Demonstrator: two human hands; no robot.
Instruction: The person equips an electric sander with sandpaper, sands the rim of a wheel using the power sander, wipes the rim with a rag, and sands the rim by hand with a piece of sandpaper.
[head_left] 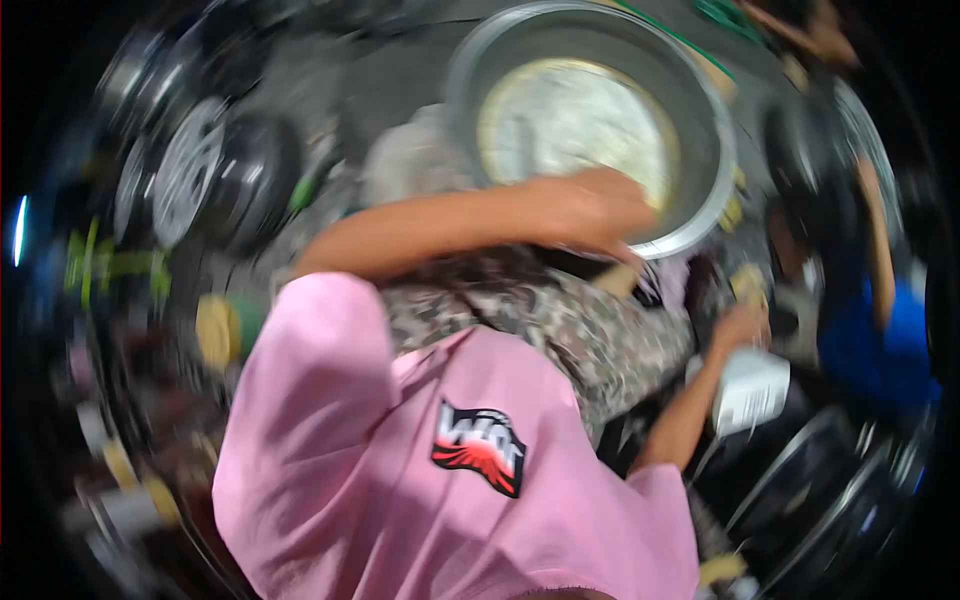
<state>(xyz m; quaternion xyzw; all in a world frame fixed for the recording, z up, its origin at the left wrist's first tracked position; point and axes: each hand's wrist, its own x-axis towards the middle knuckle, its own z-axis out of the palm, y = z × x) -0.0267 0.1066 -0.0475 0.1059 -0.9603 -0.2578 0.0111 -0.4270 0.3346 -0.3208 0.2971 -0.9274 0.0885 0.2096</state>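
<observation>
A large round metal basin [700,110] stands in front of me with cloudy, foamy liquid [570,120] in it. My left hand [600,210] reaches across my body and lies over the near rim of the basin. Motion smears its fingers, so I cannot make out their pose or anything in them. To the right and lower, my right hand [740,325] is closed about a blurred yellowish object [748,285]. Close to the right wrist is a white container with a printed label [752,392].
Shiny dark pots [262,185] and a pale slotted disc [190,172] are at the left. A whitish plastic bag [415,160] lies beside the basin. On the right sits another person in a blue shirt [875,345], arm stretched towards a large round vessel [865,140]. Dark glossy items [800,490] lie lower right.
</observation>
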